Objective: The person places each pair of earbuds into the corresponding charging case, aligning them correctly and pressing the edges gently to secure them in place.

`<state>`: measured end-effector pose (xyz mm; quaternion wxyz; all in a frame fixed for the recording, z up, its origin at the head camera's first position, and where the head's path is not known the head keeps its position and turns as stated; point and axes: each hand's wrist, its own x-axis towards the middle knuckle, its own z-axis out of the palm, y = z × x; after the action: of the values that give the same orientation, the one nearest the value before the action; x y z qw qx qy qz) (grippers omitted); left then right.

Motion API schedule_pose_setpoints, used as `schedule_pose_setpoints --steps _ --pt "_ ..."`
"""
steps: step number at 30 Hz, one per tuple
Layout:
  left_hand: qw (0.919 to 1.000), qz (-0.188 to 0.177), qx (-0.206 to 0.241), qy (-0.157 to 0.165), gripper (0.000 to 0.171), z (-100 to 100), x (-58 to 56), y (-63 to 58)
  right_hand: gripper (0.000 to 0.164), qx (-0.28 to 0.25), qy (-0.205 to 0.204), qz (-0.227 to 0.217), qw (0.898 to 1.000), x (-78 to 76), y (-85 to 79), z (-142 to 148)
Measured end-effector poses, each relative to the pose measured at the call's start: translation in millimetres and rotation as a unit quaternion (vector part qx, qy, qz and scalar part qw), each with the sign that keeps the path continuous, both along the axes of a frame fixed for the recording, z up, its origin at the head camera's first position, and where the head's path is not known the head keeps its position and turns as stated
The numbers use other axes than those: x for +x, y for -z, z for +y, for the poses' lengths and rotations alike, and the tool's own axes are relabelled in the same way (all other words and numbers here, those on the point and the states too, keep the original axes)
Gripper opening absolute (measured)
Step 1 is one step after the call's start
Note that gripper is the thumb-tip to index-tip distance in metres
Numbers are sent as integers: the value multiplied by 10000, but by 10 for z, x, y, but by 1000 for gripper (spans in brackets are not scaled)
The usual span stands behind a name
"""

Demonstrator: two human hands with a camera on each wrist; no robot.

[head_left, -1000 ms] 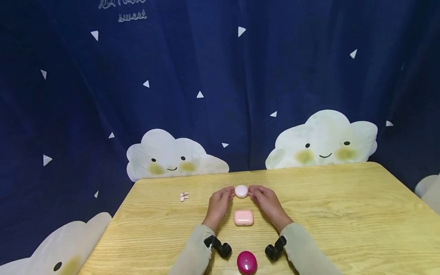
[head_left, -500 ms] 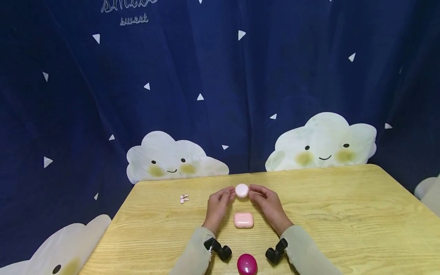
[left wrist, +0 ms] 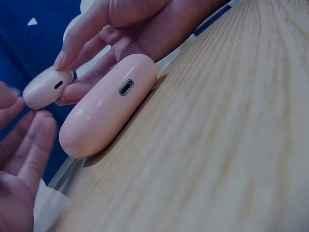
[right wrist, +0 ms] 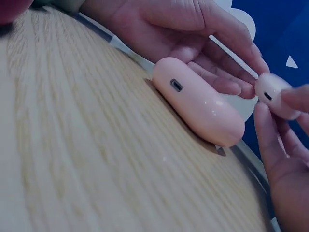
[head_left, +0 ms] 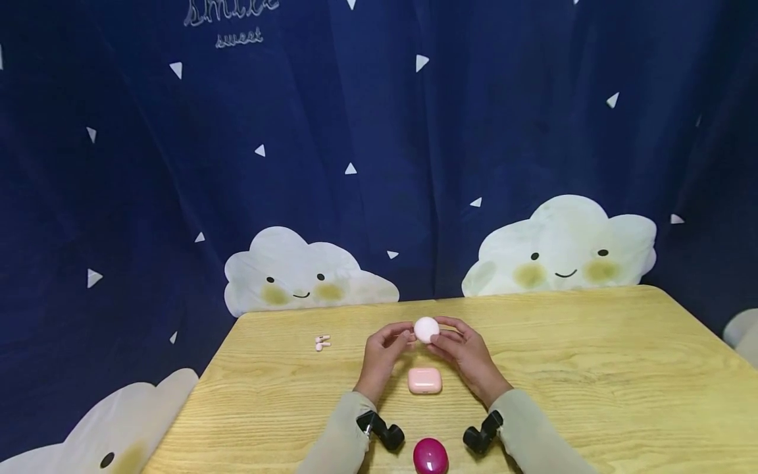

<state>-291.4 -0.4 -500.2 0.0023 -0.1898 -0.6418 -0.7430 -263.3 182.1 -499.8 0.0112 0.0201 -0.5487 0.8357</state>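
Observation:
Both hands hold a small round pale-pink earphone case (head_left: 426,330), which appears raised off the table. My left hand (head_left: 381,354) pinches its left side between thumb and fingers. My right hand (head_left: 470,355) grips the right side, its thumb on the front face; in the left wrist view, more right fingers (left wrist: 72,91) sit underneath. A small dark port shows on the round case in both wrist views. Between the forearms, nearer than the round case, lies a glossy pink rectangular earphone case (head_left: 424,380), its lid shut and untouched by the hands.
A magenta round case (head_left: 430,455) lies near the front, between the sleeves. Two pale-pink earbuds (head_left: 322,343) lie at the back left of the wooden table (head_left: 580,368). A dark blue curtain (head_left: 379,118) with cloud faces hangs behind the table's far edge.
The round case has come up and tilted its face toward the head camera. The right thumb has moved onto its front, and the left fingers have closed on its edge. Other objects have stayed put.

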Motion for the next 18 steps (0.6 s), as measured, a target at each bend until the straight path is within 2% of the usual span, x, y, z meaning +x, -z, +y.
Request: schedule_pose_setpoints --steps 4,10,15,18 --pt "9998 1 -176 126 30 -1 -28 42 55 -90 -155 145 9997 19 -5 -15" --pt "9996 -17 -19 287 36 1 -49 66 51 -32 -303 362 9989 29 8 -21" --pt "9990 -119 47 439 37 1 -39 45 47 87 -366 574 9976 41 17 -16" --pt "9986 -84 48 515 37 -9 15 -26 47 238 -397 620 9970 47 14 -22"
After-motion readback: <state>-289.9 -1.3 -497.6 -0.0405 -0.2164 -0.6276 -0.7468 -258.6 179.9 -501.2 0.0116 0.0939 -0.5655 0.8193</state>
